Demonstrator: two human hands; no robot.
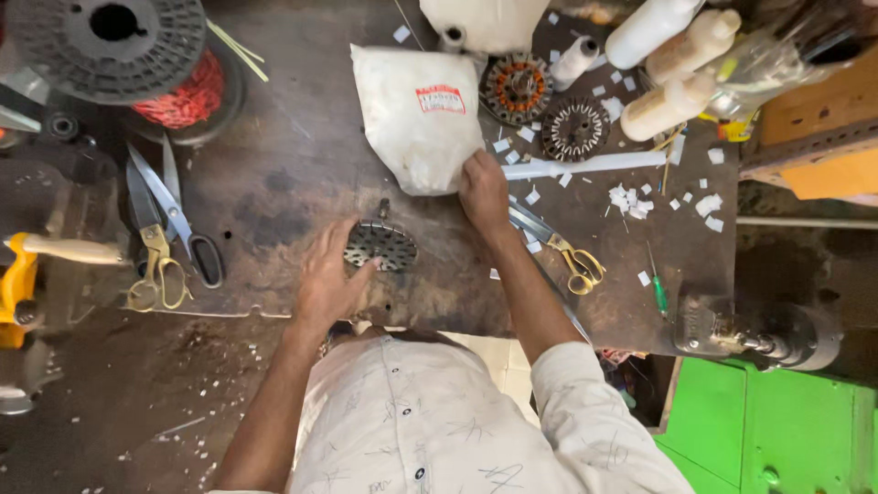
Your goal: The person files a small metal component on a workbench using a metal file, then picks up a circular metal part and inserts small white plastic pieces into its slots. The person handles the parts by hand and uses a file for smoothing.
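Here, right hand (483, 187) on white bag (416, 114)

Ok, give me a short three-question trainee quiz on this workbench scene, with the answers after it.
1. True or false: the left hand rests on the round slotted metal core.
2. Which thing does the right hand grip? A) the white plastic bag B) the yellow-handled scissors C) the green screwdriver
3. Fill in: the spool of red wire sits at the bench's far ____ corner, from the person's side.

Key: 1 true; 2 A; 3 left.
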